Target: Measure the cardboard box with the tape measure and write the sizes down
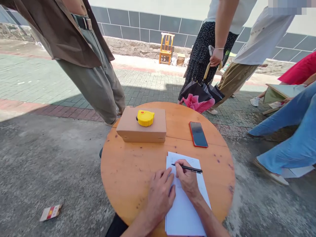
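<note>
Sheets of white paper [182, 210] lie on the round wooden table [128, 177] in front of me, with faint marks near their top. My right hand [187, 179] rests on the paper, its fingers closed round a black pen [191, 169] whose tip points left at the upper part of the sheet. My left hand [161, 191] lies flat with fingers stretched out, partly on the table and partly over the paper's left edge. It holds nothing.
A cardboard box [143, 135] carries a yellow tape measure [145, 118]. To the right lies a phone [198, 135] with a red edge. People stand round the far side, one holding a folded umbrella [203, 93]. A wooden chair [166, 48] stands by the wall.
</note>
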{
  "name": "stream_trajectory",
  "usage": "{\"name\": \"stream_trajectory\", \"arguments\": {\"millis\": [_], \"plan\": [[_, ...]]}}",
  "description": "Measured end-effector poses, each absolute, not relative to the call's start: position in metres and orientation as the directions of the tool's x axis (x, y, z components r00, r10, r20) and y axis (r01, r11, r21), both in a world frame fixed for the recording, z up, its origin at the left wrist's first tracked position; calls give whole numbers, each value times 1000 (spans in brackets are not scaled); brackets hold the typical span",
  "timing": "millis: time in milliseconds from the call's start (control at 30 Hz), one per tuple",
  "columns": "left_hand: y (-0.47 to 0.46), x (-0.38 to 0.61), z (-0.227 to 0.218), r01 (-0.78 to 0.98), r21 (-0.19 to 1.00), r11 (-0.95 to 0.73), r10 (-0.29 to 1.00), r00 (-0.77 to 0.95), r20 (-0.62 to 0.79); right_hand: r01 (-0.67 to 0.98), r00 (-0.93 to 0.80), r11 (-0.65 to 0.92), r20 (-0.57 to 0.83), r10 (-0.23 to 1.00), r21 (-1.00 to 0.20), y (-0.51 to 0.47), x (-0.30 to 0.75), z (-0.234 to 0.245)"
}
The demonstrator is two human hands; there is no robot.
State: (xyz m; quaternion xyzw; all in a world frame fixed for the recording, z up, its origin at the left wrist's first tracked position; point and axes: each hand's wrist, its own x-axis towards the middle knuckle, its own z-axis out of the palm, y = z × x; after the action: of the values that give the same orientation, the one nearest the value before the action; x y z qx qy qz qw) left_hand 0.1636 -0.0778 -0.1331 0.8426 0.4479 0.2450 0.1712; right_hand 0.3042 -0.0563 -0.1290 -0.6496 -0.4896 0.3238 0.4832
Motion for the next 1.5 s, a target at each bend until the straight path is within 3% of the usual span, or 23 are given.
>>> {"name": "stream_trajectory", "arguments": {"millis": [933, 1500], "plan": [[-76, 161, -126, 661, 596, -456, 875, 457, 163, 491, 267, -60, 84, 960, -869, -56, 302, -136], [-77, 161, -126, 670, 572, -474, 871, 451, 193, 461, 322, -74, 89, 943, -884, -58, 308, -142]]}}
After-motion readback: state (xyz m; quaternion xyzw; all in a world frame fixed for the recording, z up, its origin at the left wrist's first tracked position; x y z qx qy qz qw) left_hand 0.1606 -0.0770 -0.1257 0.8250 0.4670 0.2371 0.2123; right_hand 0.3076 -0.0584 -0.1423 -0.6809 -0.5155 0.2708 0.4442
